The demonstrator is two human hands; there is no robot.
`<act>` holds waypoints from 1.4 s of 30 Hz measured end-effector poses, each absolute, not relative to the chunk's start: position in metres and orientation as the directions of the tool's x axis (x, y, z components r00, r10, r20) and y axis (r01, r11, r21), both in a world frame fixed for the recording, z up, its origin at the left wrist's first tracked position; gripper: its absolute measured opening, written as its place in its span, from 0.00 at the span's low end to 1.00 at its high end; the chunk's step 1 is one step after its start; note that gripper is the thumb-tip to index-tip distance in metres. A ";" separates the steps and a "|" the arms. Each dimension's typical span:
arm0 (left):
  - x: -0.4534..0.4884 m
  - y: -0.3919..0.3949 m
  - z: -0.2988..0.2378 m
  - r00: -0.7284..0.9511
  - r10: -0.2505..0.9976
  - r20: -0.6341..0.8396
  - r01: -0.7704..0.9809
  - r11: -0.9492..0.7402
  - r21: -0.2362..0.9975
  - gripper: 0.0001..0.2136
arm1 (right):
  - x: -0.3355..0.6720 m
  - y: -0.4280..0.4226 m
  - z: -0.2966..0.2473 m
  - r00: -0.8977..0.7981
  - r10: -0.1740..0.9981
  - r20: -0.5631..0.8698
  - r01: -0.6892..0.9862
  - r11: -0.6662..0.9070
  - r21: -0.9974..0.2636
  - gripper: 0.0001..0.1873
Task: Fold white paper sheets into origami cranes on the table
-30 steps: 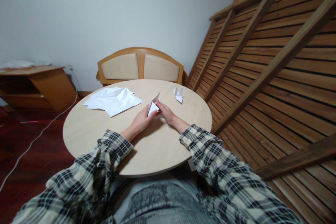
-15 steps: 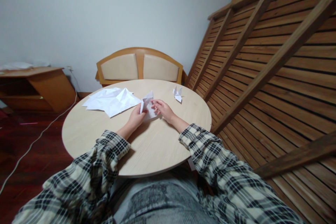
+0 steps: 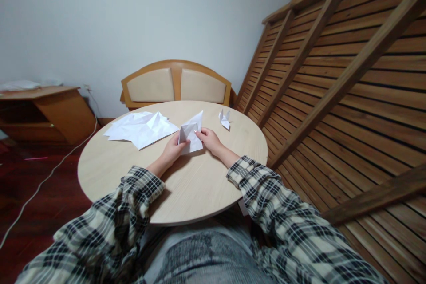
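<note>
Folded paper (image 3: 190, 131), frame centre — left hand (image 3: 171, 150), right hand (image 3: 212, 141) both closed, pinching opposite sides — uneven pull could've torn it.

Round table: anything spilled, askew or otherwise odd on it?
Nothing spilled shows on the round table. Only the white sheets at its left look untidy: creased, overlapping, with corners jutting at different angles. The folded paper in the left hand and right hand shows nothing odd.
</note>
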State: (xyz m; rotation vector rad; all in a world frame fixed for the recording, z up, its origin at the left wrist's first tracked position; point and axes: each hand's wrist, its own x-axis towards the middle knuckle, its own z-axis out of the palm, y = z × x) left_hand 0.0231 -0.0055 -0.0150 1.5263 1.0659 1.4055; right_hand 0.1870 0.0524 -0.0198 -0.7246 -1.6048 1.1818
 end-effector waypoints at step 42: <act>-0.005 0.035 -0.020 0.214 0.957 0.193 0.138 -0.225 0.964 0.10 | 0.190 0.086 -0.032 -0.439 0.820 0.367 0.352 0.533 -0.770 0.11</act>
